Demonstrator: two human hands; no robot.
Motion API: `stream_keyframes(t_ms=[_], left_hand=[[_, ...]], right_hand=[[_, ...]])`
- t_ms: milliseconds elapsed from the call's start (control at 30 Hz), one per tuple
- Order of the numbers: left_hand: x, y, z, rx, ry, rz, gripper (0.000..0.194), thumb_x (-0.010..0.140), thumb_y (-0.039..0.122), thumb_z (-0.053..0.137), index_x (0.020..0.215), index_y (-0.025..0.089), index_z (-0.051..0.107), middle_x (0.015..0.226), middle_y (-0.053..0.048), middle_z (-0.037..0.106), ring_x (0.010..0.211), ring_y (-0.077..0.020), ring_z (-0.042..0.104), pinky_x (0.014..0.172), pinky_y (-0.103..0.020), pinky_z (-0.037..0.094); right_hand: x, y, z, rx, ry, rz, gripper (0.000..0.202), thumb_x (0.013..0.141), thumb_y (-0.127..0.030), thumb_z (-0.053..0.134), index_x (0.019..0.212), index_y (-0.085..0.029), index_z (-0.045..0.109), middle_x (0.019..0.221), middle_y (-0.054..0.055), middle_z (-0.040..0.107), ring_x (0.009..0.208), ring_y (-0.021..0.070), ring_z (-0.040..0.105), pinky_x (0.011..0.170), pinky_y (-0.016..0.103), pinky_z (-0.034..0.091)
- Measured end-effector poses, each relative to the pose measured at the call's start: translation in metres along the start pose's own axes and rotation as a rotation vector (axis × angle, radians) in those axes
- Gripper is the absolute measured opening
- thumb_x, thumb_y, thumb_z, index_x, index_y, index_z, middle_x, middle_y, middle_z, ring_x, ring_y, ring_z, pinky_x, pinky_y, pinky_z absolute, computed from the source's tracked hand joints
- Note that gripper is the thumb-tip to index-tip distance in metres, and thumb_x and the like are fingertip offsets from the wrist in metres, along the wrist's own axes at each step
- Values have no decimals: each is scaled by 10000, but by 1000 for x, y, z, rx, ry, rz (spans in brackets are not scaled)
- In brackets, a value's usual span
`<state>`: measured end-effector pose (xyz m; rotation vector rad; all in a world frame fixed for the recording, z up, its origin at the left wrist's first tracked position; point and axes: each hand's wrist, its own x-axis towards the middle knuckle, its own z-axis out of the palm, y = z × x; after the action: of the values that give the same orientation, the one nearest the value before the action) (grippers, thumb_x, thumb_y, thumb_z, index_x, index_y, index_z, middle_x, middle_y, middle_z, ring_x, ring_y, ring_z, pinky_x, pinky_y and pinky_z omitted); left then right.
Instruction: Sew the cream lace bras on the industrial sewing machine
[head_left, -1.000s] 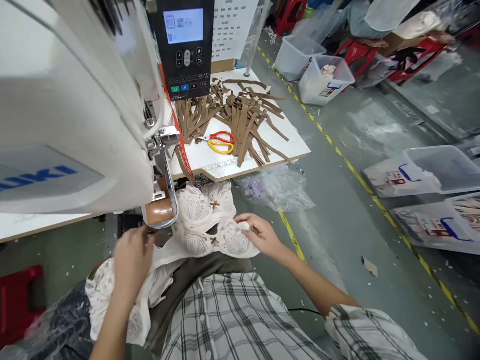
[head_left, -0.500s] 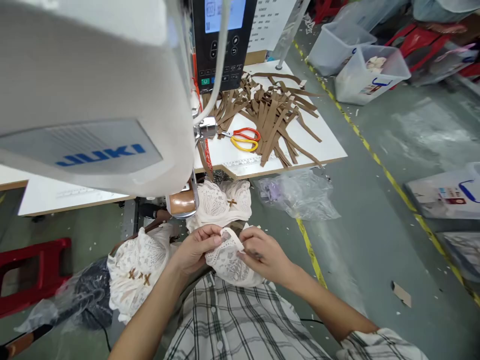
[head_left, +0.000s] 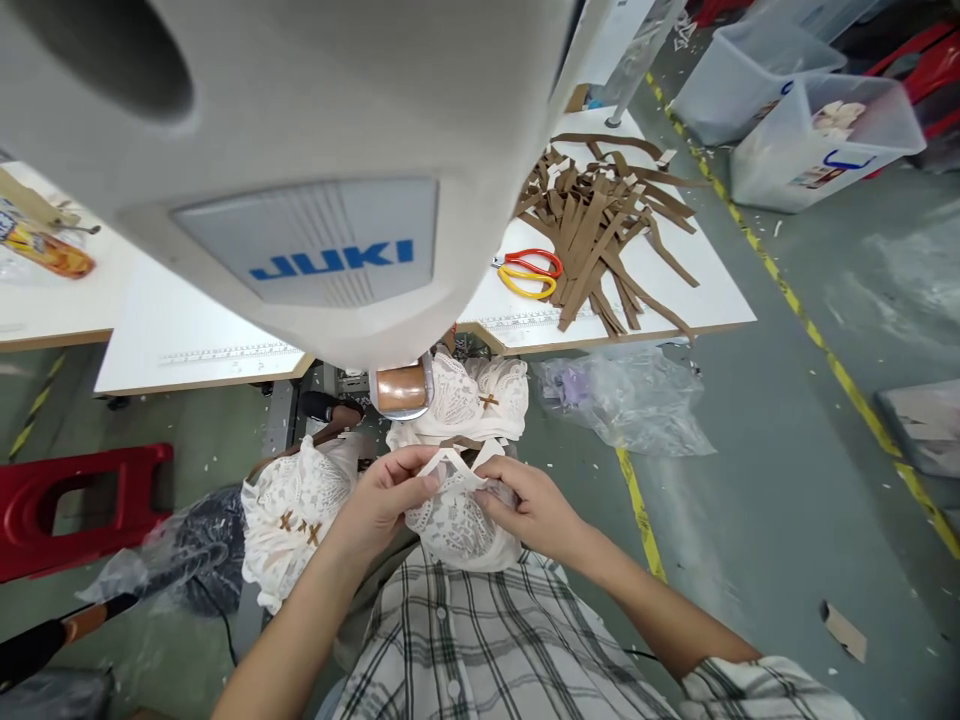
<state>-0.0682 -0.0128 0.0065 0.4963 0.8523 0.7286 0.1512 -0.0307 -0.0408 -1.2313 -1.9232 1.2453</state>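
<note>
Between both hands I hold a white lace bra (head_left: 459, 525) over my lap. My left hand (head_left: 390, 492) pinches its upper edge on the left, thumb on top. My right hand (head_left: 529, 505) has thumb and fingers closed on the lace at the right, and a white edge band peaks between the two hands. A brown strip shows just behind that band. Beyond my hands, another white lace bra (head_left: 491, 392) with a brown bow lies under the sewing machine head (head_left: 322, 200), marked JUKI. More white lace bras (head_left: 289, 530) are piled to the left of my left forearm.
On the white table lie a heap of brown strips (head_left: 592, 225) and red-and-yellow snips (head_left: 531, 275). A red stool (head_left: 97, 500) stands at the left. A clear plastic bag (head_left: 637, 400) is under the table's right edge; plastic bins (head_left: 817, 150) stand at the far right.
My view has swung left, so the machine's control panel is out of sight. The bra's upper edge is now spread between my hands in a peak, where before it was bunched.
</note>
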Motion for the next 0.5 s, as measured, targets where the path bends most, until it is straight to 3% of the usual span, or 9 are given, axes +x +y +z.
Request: stream_keyframes(t_ms=[133, 233, 333, 433, 500], left_hand=[[-1, 2, -4, 37, -27, -14, 360, 761, 328, 796, 1090, 195, 738, 932, -61, 721, 764, -132, 613, 669, -204, 451], [-3, 9, -5, 54, -122, -37, 393, 794, 436, 754, 1074, 162, 728, 1062, -107, 699, 892, -194, 629, 766, -267, 480], [-14, 27, -12, 17, -194, 2, 271, 856, 414, 694, 908, 150, 727, 916, -91, 709, 921, -231, 652, 880, -358, 488], [-35, 61, -32, -125, -93, 157, 211, 915, 290, 632, 730, 189, 642, 612, 27, 600, 685, -151, 631, 883, -391, 516], [-47, 86, -53, -232, 25, 282, 178, 935, 193, 594, 757, 194, 587, 553, 68, 539, 600, -109, 581, 816, -346, 541]], right_hand=[[2, 0, 4, -2, -13, -32, 109, 919, -239, 508, 965, -222, 605, 876, 30, 669, 759, 156, 608, 661, 256, 415], [5, -2, 4, -44, -82, -54, 119, 929, -254, 505, 983, -222, 606, 834, 22, 649, 688, 146, 578, 631, 256, 396], [10, 2, -2, -126, -181, -70, 200, 968, -318, 474, 1095, -215, 589, 947, 50, 671, 781, 169, 609, 667, 270, 405], [14, 12, -14, -200, -220, -71, 297, 1019, -357, 366, 1031, -194, 613, 946, 69, 687, 824, 188, 624, 692, 284, 408], [16, 20, -24, -246, -229, -49, 361, 1032, -372, 326, 963, -186, 627, 893, 72, 684, 798, 190, 618, 685, 286, 404]])
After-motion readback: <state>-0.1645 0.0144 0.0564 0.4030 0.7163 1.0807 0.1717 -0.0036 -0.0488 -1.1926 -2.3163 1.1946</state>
